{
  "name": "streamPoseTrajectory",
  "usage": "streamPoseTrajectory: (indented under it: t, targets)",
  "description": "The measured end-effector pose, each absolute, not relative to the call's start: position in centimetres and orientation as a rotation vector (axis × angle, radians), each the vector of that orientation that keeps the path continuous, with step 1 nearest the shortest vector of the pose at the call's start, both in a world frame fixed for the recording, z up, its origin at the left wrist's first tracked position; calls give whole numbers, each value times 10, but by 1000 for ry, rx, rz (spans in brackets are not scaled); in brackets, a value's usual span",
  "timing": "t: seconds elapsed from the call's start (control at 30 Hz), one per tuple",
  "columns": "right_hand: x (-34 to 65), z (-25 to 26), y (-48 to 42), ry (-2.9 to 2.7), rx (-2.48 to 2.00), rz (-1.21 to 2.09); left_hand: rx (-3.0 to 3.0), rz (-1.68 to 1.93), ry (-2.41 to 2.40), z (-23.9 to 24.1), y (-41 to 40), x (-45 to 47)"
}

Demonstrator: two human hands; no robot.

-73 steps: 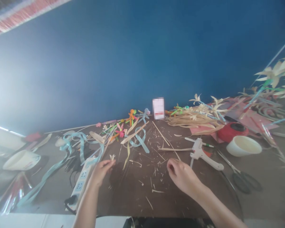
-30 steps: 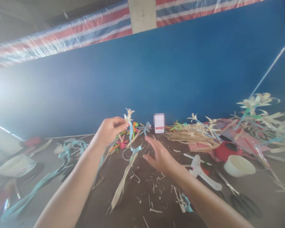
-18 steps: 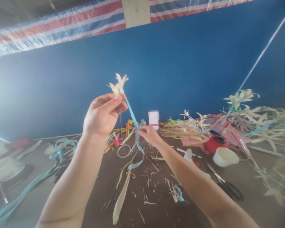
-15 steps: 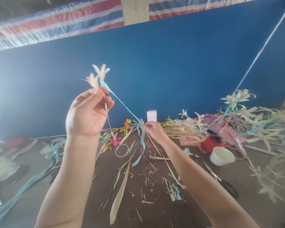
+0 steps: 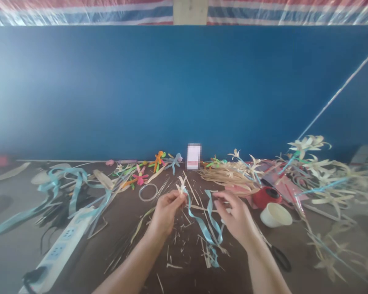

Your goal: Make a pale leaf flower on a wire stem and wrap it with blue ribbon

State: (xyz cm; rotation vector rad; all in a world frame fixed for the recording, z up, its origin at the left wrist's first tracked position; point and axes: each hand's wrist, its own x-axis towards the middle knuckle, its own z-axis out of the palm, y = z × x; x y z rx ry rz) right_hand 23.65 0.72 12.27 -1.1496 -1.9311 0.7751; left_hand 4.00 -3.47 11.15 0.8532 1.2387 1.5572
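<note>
Delicately, the left hand [image 5: 168,209] pinched a pale flower [image 5: 181,187], petals up, between thumb and fingers. Beside it, a blue ribbon [image 5: 202,228] looped down and rightward over the littered surface [image 5: 233,279], its far end rising nearer the right hand [image 5: 236,215], which was half curled; whether that hand gripped it could not be told. Scissors [image 5: 281,258] lay outside the right forearm.

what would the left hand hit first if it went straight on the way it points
Probably the pale upright rectangle by the blue wall; if the left hand is low, it may brush a straw strip first. Depth is unclear.
</note>
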Motion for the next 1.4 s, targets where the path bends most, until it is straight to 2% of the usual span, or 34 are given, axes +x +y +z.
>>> streamPoseTrajectory:
  t: [0.1,0.23,0.4,0.53,1.0,1.4]
  targets:
    - [223,136,-1,-1806,-1034,867,828,1584,1192,104,-33,52]
    - [191,120,-18,-1808,-936,1103,730,1614,1133,99,-32,57]
    - [169,94,-24,-1722,-1029,1070,771,1641,1190,98,-37,56]
    - [166,94,-20,-1677,-1016,1081,808,1667,1189,98,-42,58]
    - [173,76,-16,-1280,-789,1625,925,1579,974,115,-56,59]
    - [178,72,-16,-1172,-588,1813,1031,1527,989,113,-60,56]
